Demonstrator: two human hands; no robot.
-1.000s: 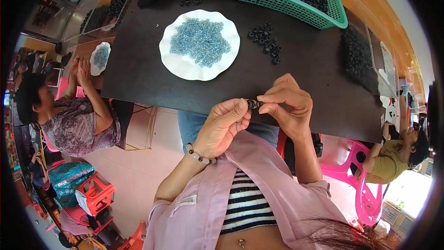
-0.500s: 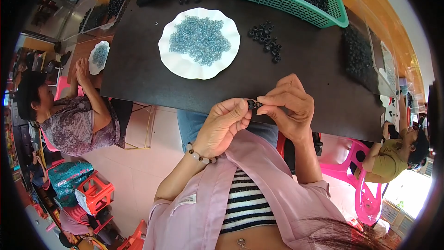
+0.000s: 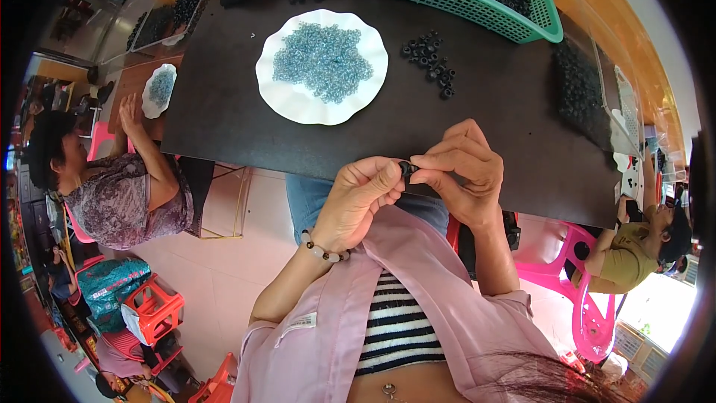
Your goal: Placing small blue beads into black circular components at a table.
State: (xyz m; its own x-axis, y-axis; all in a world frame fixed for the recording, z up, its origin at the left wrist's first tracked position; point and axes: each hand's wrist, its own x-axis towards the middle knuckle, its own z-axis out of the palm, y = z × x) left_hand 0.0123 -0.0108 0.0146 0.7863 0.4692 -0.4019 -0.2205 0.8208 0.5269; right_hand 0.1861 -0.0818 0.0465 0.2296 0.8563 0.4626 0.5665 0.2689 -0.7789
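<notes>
My left hand (image 3: 365, 198) is closed, its thumb and fingers pinching a small round black part (image 3: 405, 169) just off the near edge of the dark table. My right hand (image 3: 466, 175) meets it from the right. Its thumb and forefinger are closed on a second tiny dark piece (image 3: 415, 169), largely hidden by the fingertips. The two pieces appear to touch. Beyond my hands lies a white scalloped plate (image 3: 277, 104) heaped with tiny translucent bluish pieces (image 3: 321, 63). To its right is a loose cluster of small hollow black parts (image 3: 431, 63).
A green perforated basket (image 3: 455, 9) full of black parts stands at the far right. Clear bins of black parts (image 3: 582, 97) flank the dark table (image 3: 246, 138). One person (image 3: 123, 194) sits at the left beside another white plate (image 3: 151, 108); another person (image 3: 630, 257) is at the right.
My right hand has shifted slightly left, bringing its tiny piece closer against the black part in my left hand. My left hand has barely moved.
</notes>
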